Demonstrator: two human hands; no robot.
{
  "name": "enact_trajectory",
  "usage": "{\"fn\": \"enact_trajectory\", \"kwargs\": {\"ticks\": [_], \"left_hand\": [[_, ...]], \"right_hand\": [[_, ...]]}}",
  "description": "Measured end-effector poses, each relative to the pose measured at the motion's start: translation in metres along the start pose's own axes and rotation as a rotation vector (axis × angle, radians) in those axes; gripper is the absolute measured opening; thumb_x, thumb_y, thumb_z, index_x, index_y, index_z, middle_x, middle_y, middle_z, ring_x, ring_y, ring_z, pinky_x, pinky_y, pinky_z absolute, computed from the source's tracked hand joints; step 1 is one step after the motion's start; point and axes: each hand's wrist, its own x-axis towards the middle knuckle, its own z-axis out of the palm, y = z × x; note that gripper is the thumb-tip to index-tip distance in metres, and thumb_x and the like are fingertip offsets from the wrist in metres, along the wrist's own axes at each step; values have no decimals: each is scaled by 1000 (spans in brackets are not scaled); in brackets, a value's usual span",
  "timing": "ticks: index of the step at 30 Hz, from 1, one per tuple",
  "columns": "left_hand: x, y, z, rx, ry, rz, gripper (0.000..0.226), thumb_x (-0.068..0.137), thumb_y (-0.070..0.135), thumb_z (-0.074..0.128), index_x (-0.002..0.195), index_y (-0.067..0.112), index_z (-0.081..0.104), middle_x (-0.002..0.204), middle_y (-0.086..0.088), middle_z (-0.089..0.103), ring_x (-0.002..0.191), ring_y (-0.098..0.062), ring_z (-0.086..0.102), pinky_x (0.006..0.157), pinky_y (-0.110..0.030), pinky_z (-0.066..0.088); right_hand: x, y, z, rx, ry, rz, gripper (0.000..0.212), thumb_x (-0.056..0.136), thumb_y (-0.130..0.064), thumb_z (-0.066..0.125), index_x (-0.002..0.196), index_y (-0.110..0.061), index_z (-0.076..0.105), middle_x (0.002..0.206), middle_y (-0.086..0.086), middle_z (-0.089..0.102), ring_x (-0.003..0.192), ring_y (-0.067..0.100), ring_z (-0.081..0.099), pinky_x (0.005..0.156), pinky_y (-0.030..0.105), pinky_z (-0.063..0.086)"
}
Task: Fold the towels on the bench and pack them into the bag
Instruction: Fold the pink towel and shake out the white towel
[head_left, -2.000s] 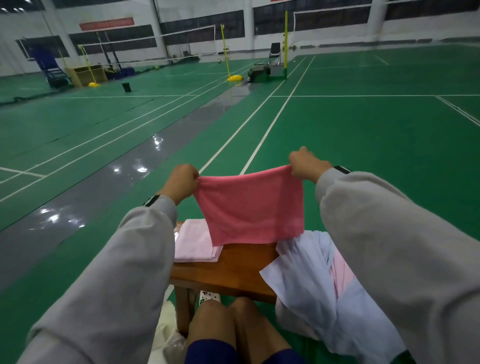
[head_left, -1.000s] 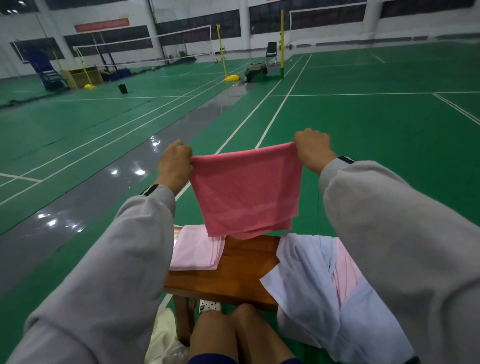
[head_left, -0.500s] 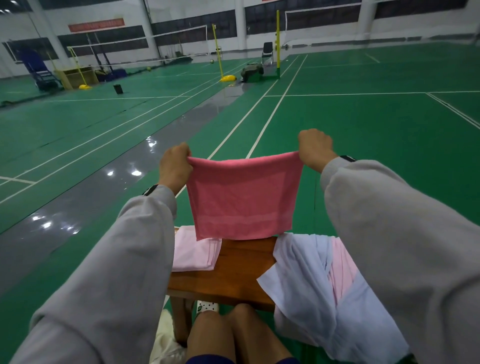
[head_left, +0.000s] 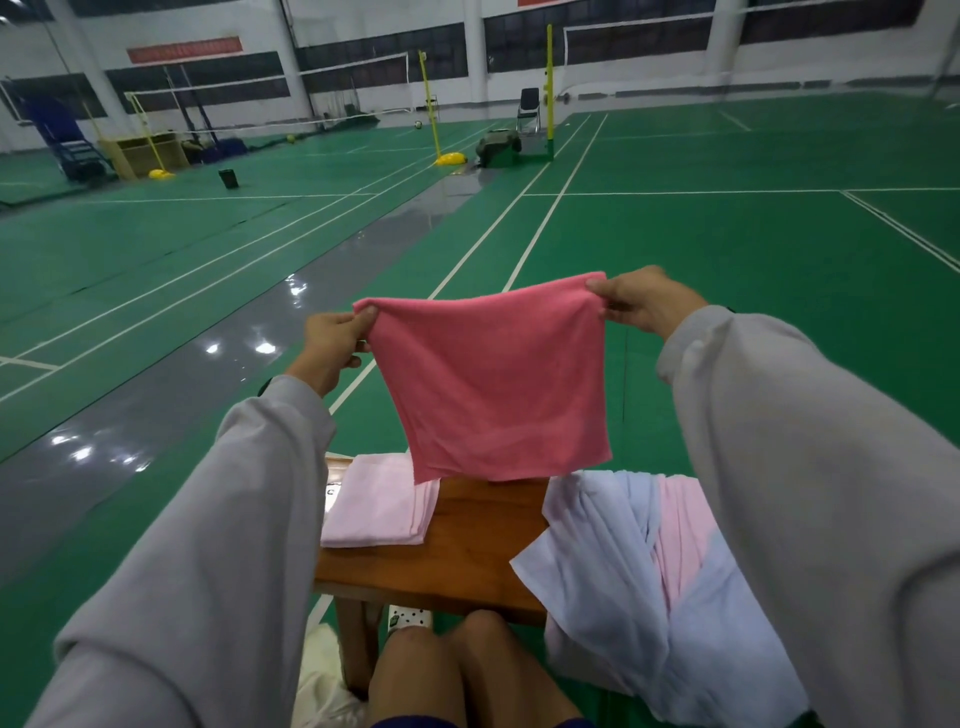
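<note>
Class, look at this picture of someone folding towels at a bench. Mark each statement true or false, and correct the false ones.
1. The left hand and right hand each pinch a top corner of the pink towel. True.
2. A folded pale towel lies on the left part of the bench. True.
3. The pink towel lies flat on the bench. False: it hangs in the air, held up above the bench.
4. The blue cloth is neatly folded. False: it lies crumpled, draped over the right end of the bench.
</note>
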Motion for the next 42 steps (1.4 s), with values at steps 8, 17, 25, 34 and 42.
{"fn": "enact_trajectory", "kwargs": {"ticks": [8, 17, 25, 34, 42], "left_hand": [[1, 10, 12, 172, 61, 56, 27, 102, 3, 52, 124, -9, 63, 98, -14, 62, 78, -18, 52, 73, -31, 44], [5, 3, 7, 178, 10, 148, 22, 91, -8, 60, 96, 9, 72, 88, -12, 66, 77, -22, 57, 65, -28, 49], [3, -10, 21, 137, 66, 115, 13, 96, 6, 65, 106, 8, 72, 88, -12, 69, 72, -20, 59, 56, -29, 49], [6, -7, 24, 115, 71, 96, 20, 97, -3, 55, 97, 12, 69, 95, -14, 68, 85, -25, 62, 65, -30, 54], [13, -20, 22, 16, 68, 31, 16, 100, 6, 59, 112, 6, 69, 81, -9, 65, 65, -20, 59, 53, -29, 50]], "right_hand": [[1, 3, 0, -203, 23, -139, 29, 82, 20, 66, 108, 8, 69, 95, 15, 68, 82, 24, 68, 73, 29, 62], [-1, 11, -8, -737, 67, -271, 21, 70, 9, 82, 87, -4, 78, 81, 12, 72, 71, 20, 69, 62, 26, 58], [6, 18, -19, -891, 170, -337, 10, 76, -4, 81, 86, -6, 79, 76, 8, 70, 81, 25, 69, 81, 33, 58], [7, 27, -26, -251, -27, -113, 19, 79, -4, 83, 84, -12, 66, 89, 6, 70, 83, 20, 65, 72, 32, 54], [14, 38, -11, -25, 4, 2, 13, 95, -9, 65, 108, -8, 65, 89, 8, 66, 74, 22, 62, 63, 34, 54]]}}
